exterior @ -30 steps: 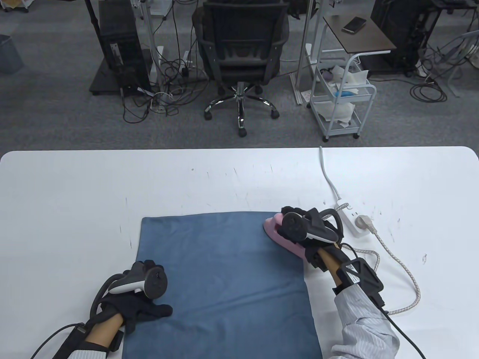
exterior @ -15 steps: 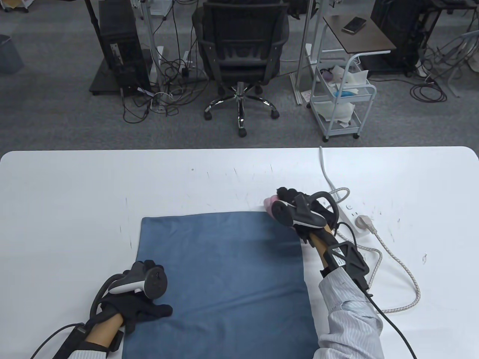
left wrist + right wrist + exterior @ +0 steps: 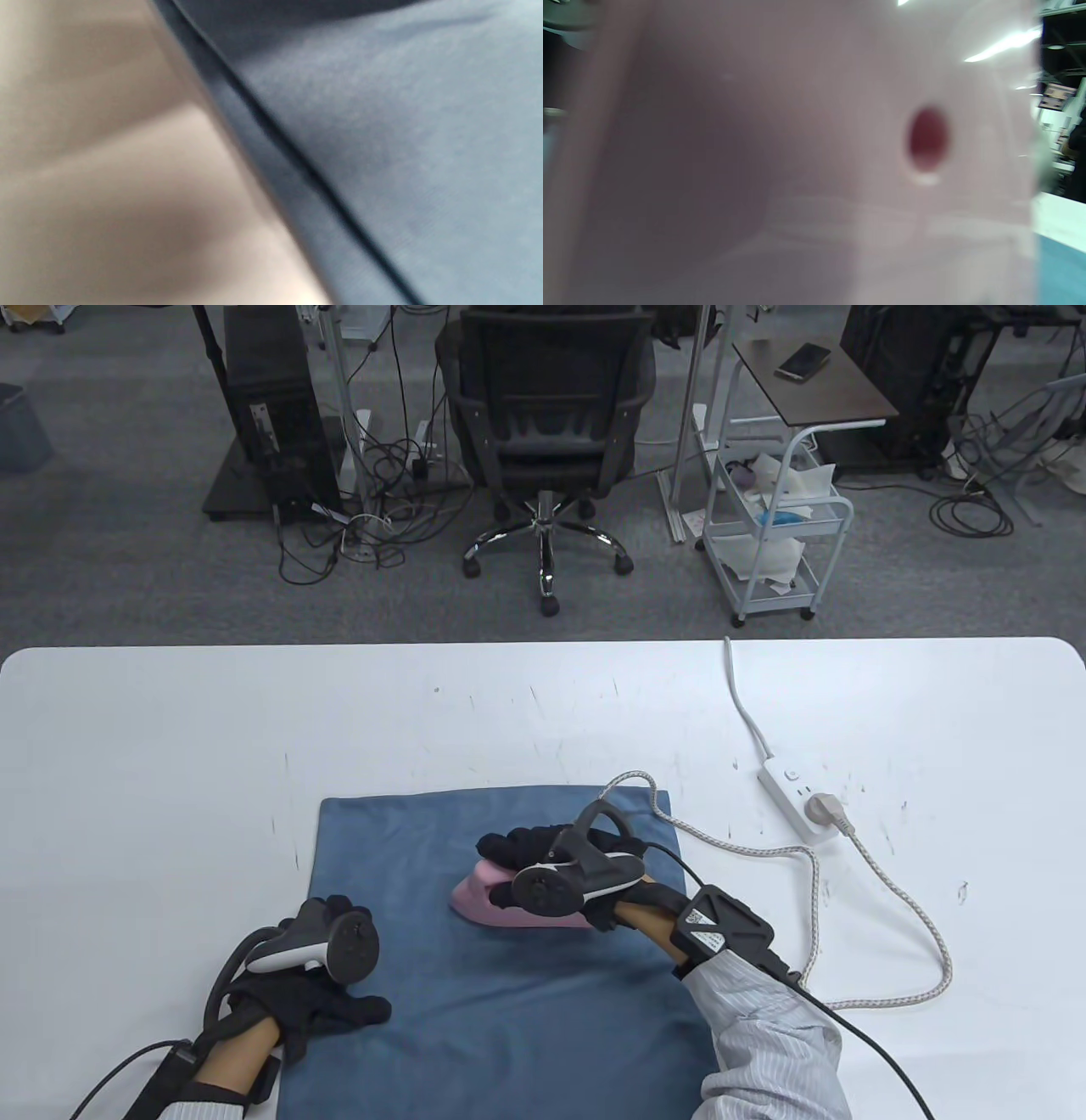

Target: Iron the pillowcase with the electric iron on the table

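Pillowcase point(image 3: 501, 967) pinned flat by left hand point(image 3: 314, 1001) — right hand point(image 3: 551, 869) grips iron point(image 3: 492, 899).

No legible txt anywhere; label on right wrist strap point(image 3: 711, 918) too small/blurry.

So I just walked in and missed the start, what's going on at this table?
Someone in sensor gloves is ironing a blue pillowcase spread flat on the white table. The right hand grips a pink iron sitting near the middle of the cloth, nose pointing left. The left hand presses on the pillowcase's left edge. The iron's braided cord runs to a power strip on the right.
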Motion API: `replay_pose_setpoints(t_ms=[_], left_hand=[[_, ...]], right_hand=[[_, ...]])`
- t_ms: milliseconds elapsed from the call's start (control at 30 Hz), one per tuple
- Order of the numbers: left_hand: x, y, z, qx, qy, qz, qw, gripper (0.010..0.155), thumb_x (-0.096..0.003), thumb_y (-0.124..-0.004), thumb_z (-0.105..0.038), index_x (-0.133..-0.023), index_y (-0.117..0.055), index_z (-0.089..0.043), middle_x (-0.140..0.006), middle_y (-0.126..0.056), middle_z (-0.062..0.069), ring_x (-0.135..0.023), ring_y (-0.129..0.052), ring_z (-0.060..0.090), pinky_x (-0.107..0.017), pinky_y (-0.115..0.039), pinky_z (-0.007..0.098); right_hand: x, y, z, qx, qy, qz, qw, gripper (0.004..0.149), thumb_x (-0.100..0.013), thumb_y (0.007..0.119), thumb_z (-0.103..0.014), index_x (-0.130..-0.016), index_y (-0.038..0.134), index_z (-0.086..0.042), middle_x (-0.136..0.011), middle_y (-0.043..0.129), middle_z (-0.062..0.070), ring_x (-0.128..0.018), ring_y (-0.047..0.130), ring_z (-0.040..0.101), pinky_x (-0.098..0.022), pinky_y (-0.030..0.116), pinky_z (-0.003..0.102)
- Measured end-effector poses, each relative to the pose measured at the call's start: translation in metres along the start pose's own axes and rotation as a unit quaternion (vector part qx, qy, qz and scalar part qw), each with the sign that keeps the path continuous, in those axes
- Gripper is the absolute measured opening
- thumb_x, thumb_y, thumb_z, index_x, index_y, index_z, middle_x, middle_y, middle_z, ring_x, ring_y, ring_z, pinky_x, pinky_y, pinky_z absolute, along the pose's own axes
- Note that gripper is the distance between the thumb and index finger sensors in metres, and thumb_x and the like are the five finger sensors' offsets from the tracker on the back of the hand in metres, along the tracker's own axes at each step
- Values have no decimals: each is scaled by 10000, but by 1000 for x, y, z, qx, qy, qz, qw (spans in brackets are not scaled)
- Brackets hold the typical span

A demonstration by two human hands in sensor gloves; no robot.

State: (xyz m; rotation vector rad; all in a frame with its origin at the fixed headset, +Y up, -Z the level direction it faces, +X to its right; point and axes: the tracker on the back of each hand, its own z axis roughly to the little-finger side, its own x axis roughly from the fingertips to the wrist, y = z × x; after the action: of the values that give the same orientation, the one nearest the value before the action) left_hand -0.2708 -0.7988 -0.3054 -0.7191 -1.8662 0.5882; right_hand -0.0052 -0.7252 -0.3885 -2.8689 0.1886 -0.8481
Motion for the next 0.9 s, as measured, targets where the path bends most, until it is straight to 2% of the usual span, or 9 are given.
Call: replay_pose_setpoints(t_ms=[67,133,233,300,433,533,633,700,900], left_hand=[[0,0,0,0,0,0,1000,1129,-452,-491,-690,-1026,176,18,-1018,232,367,-915,112,648,-681,-107,728],[0,0,0,1,1,0,1000,1130,-451,-491,-691,-1026,177,17,-1018,233,367,-915,113,647,-680,-107,729],[0,0,0,1,1,0,1000,1129,-450,-490,-691,-1026,176,15,-1019,233,366,-916,113,647,-681,-107,728],[0,0,0,1,1,0,1000,1130,-450,-491,-690,-1026,177,17,-1018,233,366,-915,113,647,-681,-106,728],[0,0,0,1,0,-1,1000,1129,-450,-490,-691,-1026,176,15,-1018,232,366,-916,113,646,-681,-107,728],[0,0,0,1,0,-1,1000,1129,-450,-491,-690,-1026,176,16,-1018,232,366,-915,113,647,-681,-107,728],[0,0,0,0,0,-1,1000,1130,-451,-491,-691,-1027,175,17,-1019,230,368,-916,111,648,-681,-109,729],[0,0,0,0,0,-1,1000,1130,-450,-491,-691,-1027,174,17,-1019,230,368,-916,110,648,-681,-109,729],[0,0,0,0,1,-2,1000,1130,-450,-490,-691,-1027,175,17,-1019,231,367,-916,112,647,-682,-108,729]], right_hand=[[-3,5,14,11,37,9,999,658,-519,544,-498,-1007,630,-65,-684,894,23,-365,942,106,-317,877,278],[-7,8,30,-3,87,7,996,656,-524,562,-482,-1009,630,-46,-686,890,49,-366,934,136,-319,862,305],[-9,9,40,24,109,3,994,655,-526,557,-486,-1009,628,-49,-685,890,43,-364,935,125,-317,865,294],[-6,6,37,6,93,0,996,653,-524,570,-483,-1006,630,-45,-681,889,47,-360,933,133,-316,861,300],[5,-4,12,-4,19,-5,1000,649,-517,581,-496,-989,667,-59,-650,915,25,-329,945,110,-289,874,276],[8,-3,7,-37,13,-2,999,648,-511,598,-503,-980,688,-65,-640,928,25,-316,951,108,-277,878,275],[2,4,17,-37,52,11,998,649,-513,604,-502,-982,684,-60,-641,925,32,-319,949,113,-279,876,280],[-5,8,29,-6,93,15,996,650,-517,600,-502,-987,676,-61,-646,920,30,-324,946,112,-283,874,279],[-18,17,80,31,229,1,973,653,-523,592,-501,-997,658,-57,-657,909,33,-337,939,115,-296,867,282]])
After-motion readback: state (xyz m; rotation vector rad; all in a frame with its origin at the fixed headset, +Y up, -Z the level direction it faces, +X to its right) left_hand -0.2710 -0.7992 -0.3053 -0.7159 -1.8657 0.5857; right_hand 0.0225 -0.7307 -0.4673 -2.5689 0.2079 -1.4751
